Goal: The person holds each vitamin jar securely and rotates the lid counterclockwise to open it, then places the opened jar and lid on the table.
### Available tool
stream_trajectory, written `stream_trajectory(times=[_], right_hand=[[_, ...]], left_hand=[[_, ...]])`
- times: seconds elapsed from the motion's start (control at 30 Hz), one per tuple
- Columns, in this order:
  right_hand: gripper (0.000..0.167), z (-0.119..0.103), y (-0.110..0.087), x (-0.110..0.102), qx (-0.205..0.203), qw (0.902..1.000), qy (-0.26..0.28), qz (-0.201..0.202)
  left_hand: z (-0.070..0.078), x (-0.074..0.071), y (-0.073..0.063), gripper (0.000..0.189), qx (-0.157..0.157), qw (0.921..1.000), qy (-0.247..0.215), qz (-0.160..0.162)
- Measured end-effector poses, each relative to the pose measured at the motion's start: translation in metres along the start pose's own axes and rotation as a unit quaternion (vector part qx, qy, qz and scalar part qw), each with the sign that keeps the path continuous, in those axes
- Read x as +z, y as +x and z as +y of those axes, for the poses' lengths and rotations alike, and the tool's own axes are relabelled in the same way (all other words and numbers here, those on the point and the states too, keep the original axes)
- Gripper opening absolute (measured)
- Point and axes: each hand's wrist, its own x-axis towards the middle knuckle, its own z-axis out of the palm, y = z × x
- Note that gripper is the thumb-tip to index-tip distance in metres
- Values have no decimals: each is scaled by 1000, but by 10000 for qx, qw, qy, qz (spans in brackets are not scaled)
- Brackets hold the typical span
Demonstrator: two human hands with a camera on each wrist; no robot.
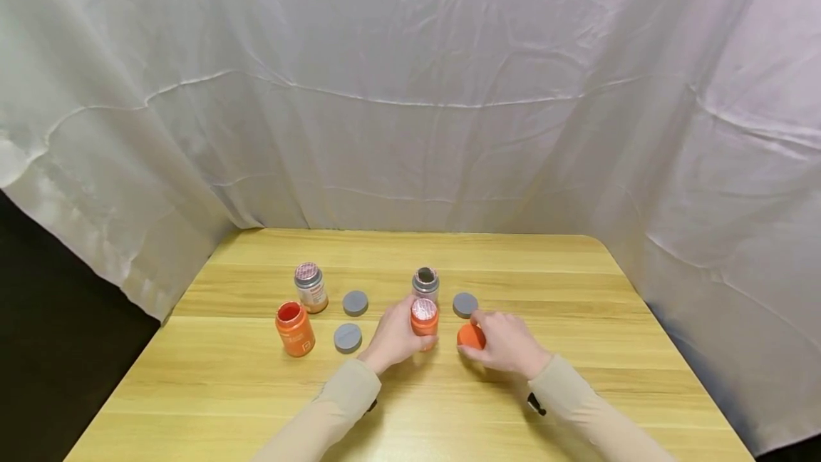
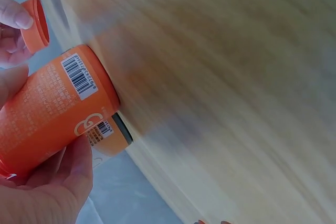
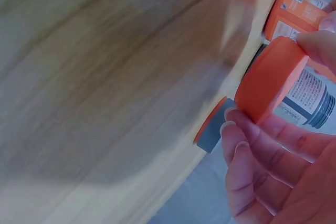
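Note:
My left hand (image 1: 393, 336) grips an orange bottle (image 1: 424, 314), fingers and thumb curled round its sides. The bottle is upright on the table, and a pinkish-white patterned seal covers its mouth. In the left wrist view a barcode (image 2: 79, 76) shows near its base. My right hand (image 1: 509, 344) pinches an orange lid (image 3: 273, 80) between thumb and fingers, to the right of the bottle. Just behind the held bottle stands a grey bottle (image 1: 426, 282) with an uncovered mouth. A grey lid (image 1: 465, 304) lies on the table just beyond my right fingertips.
On the left stand an uncovered orange bottle (image 1: 296, 334) and a grey-necked bottle (image 1: 312, 289) with a patterned seal. Two grey lids, a farther one (image 1: 355, 303) and a nearer one (image 1: 348, 338), lie beside them. A pale curtain (image 1: 423, 148) surrounds the wooden table (image 1: 449, 423) behind and at the sides.

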Motion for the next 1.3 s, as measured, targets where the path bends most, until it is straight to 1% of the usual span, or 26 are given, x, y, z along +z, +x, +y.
stream_trajectory(times=[0.17,0.3,0.43,0.6,0.7,0.8,0.97,1.1,1.2,1.3], right_hand=[[37,-1,0,2,9,9999,-105,-71],[38,-1,0,3,37,9998,-143,-128],[38,-1,0,5,36,9999,-142,-89],[37,-1,0,7,50,9998,-169,-98],[37,0,0,8,83,9996,-224,-144],[36,0,0,10,105,9995,-237,-192],[36,1,2,14,96,9996,-202,-161],[37,1,3,16,126,9996,-207,-120],[38,0,3,17,168,9996,-202,-97],[39,-1,4,17,212,9995,-213,-85]], left_hand=[[1,1,-1,60,31,10000,30,-56],[0,2,0,61,-17,10000,5,-95],[-2,0,-2,65,11,9999,13,-142],[-3,-3,-3,69,116,9996,170,-209],[-3,-3,-3,69,113,9993,262,-255],[-4,-4,-3,69,129,9991,313,-260],[-4,-4,-4,65,145,9989,391,-192],[-4,-3,-4,65,38,9992,352,-168],[-3,-3,-5,69,-69,9993,333,-176],[-3,-3,-5,70,-91,9992,338,-193]])
